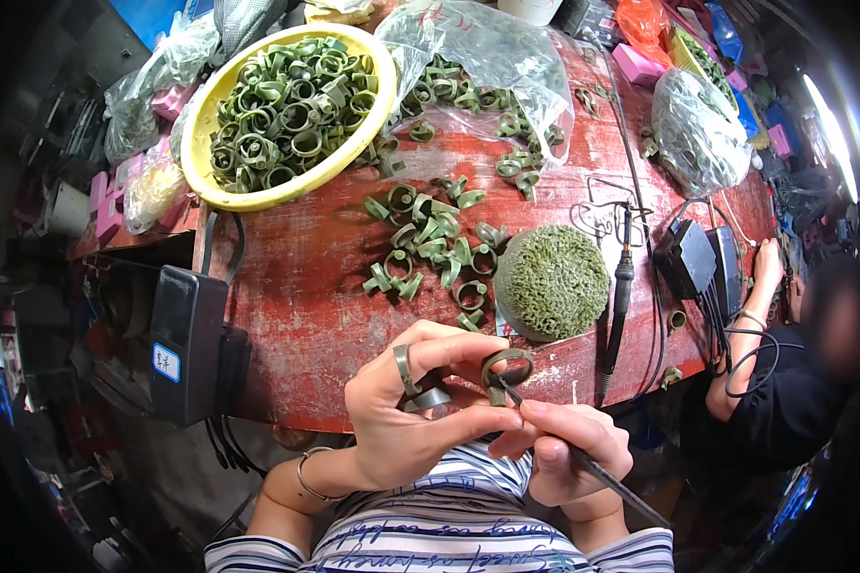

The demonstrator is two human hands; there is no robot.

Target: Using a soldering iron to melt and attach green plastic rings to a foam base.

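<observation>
My left hand [392,411] pinches a dark green ring [494,390] upright between thumb and fingertips, just above the table's near edge. Another green ring [403,371] is worn around one of its fingers, and a greyish band [428,399] sits by the curled fingers. Held like a pencil, a thin dark pointed tool [607,476] slants through my right hand [578,449], its tip at the ring's band. Past my hands, several loose green rings [440,229] lie scattered, beside a round block [554,286] with a crumbly green top.
A yellow bowl [244,201] heaped with green rings stands at far left on the red table [306,258]. Clear plastic bags [702,134] lie at the back. A corded black pen-shaped tool [623,286] and black boxes [189,334] flank the work area. Another person's arm [750,315] rests at right.
</observation>
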